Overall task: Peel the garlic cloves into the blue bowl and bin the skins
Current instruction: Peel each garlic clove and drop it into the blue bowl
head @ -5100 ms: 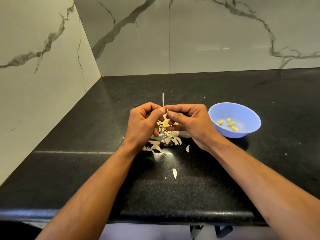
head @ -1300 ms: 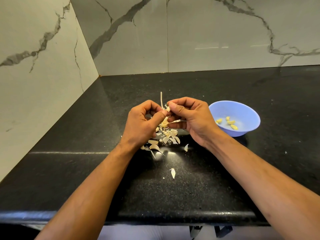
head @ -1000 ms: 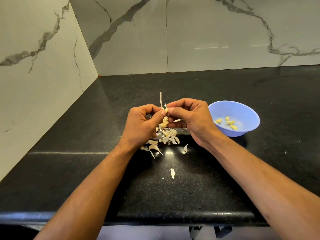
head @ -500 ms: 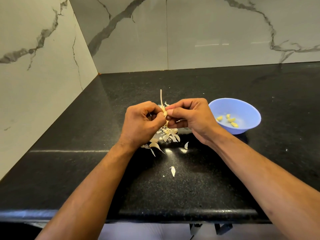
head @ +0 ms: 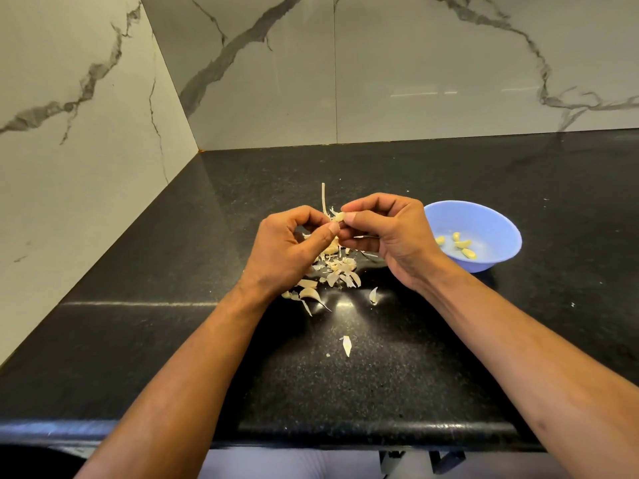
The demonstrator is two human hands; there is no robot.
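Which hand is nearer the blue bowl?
Right. The right hand sits just beside the blue bowl, on its left rim side, pinching a garlic clove. The left hand is farther off, beyond the right hand.

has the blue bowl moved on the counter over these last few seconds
No. The blue bowl sits in the same spot on the black counter, just right of the right hand and the skin pile. The small shifts come from the head camera.
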